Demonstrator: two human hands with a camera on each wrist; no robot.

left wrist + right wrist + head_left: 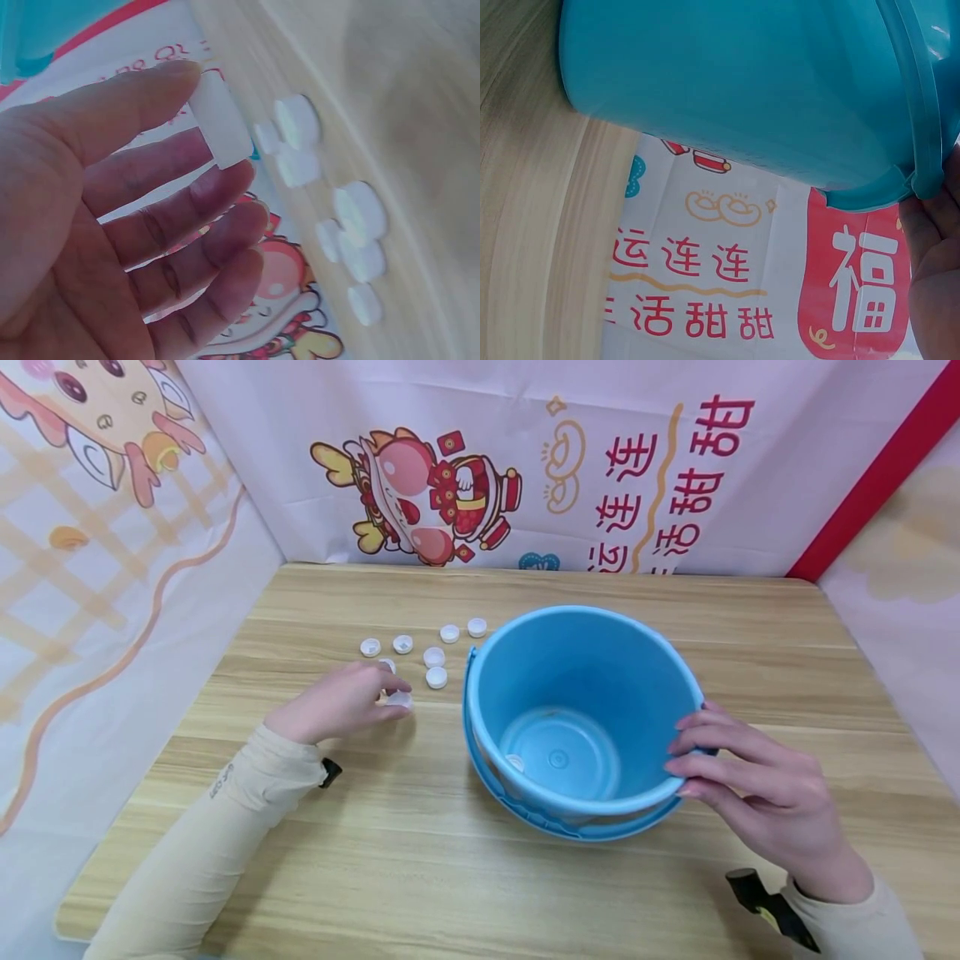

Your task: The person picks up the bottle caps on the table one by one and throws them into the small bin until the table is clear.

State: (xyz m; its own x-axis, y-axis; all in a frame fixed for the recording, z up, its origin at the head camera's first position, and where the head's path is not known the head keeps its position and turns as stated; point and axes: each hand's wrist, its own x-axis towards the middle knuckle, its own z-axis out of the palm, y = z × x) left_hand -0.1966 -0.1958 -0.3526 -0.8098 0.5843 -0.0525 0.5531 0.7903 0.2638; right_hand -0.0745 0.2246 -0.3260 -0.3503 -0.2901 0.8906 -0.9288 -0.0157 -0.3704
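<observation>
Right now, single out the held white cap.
The cap pinched in the left hand; the others lie on the table or inside the bucket.

**White bottle caps lying beside a blue plastic bucket**

Seven are lying grouped on the surface, several showing hollow insides. The left fingers are pinching another cap nearby. The bucket is standing mouth up, its handle hanging below the rim on the near side, and the right fingers are gripping the rim. One cap is resting inside, at the bottom.
</observation>
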